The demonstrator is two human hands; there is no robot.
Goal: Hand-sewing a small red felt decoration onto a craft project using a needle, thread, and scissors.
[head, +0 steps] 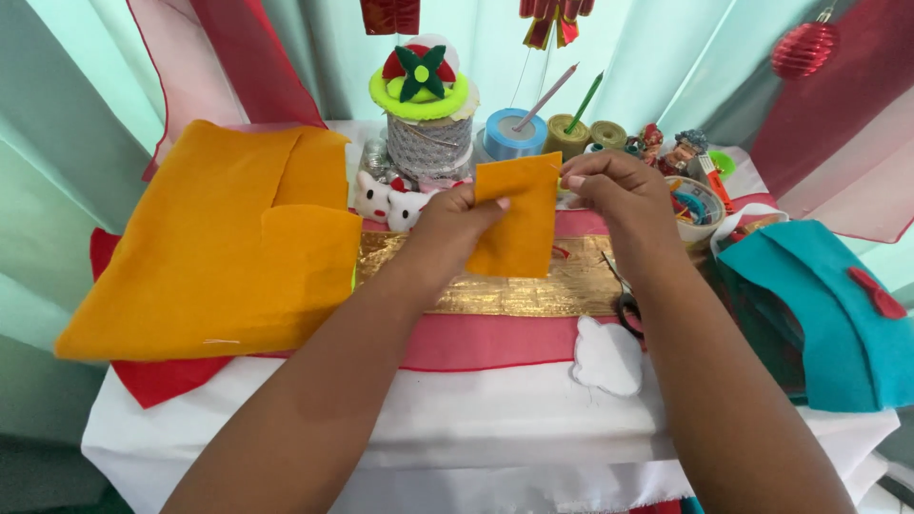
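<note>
I hold a small orange felt piece [519, 224] up above the gold strip [514, 286] that runs across the bench [476, 419], my left hand [457, 224] pinching its left edge and my right hand [614, 195] pinching its top right corner, so both hands are closed on it. To my left lies a big folded orange felt sheet [209, 247] over red cloth, and to my right a teal felt shape [828, 305] (it carries a small red bow). A white cloud-shaped cutout [607, 357] sits near my right forearm, beside dark scissors [625, 306].
</note>
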